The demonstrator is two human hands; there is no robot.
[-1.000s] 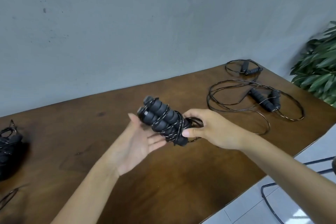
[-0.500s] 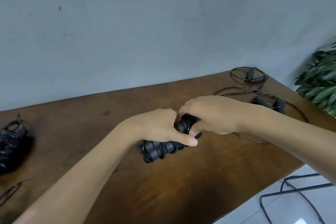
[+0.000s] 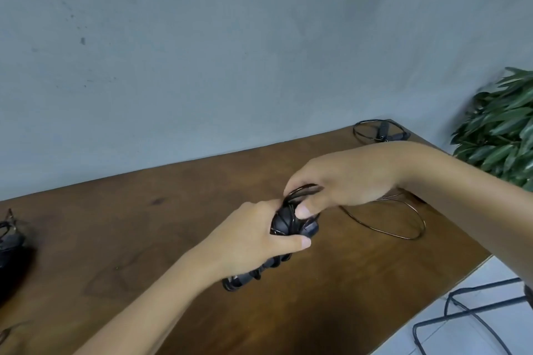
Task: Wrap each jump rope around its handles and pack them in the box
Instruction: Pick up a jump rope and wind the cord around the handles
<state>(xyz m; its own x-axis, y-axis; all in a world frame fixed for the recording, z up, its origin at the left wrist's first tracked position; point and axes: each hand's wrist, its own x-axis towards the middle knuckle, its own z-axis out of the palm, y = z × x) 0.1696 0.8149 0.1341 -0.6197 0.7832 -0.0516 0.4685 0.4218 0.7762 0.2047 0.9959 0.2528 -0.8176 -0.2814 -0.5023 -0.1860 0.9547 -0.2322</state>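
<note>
A black jump rope bundle (image 3: 284, 223), its cord wound round two foam handles, is held above the brown table (image 3: 150, 239). My left hand (image 3: 248, 239) grips the handles, thumb across their upper end; the lower ends stick out below my wrist. My right hand (image 3: 343, 181) pinches the last loop of cord at the bundle's top. A loose rope (image 3: 403, 222) lies partly under my right forearm. Another loose rope (image 3: 380, 132) sits at the table's far right corner. No box is in view.
A dark bundle of ropes (image 3: 8, 239) lies at the table's left edge. A green plant (image 3: 501, 130) stands beyond the right corner. Black metal chair legs (image 3: 461, 317) stand on the white floor at lower right. A grey wall backs the table.
My left hand turned over from an open palm under the bundle to a grip round the handles. My right hand went from the bundle's right end to above it, holding the cord loop.
</note>
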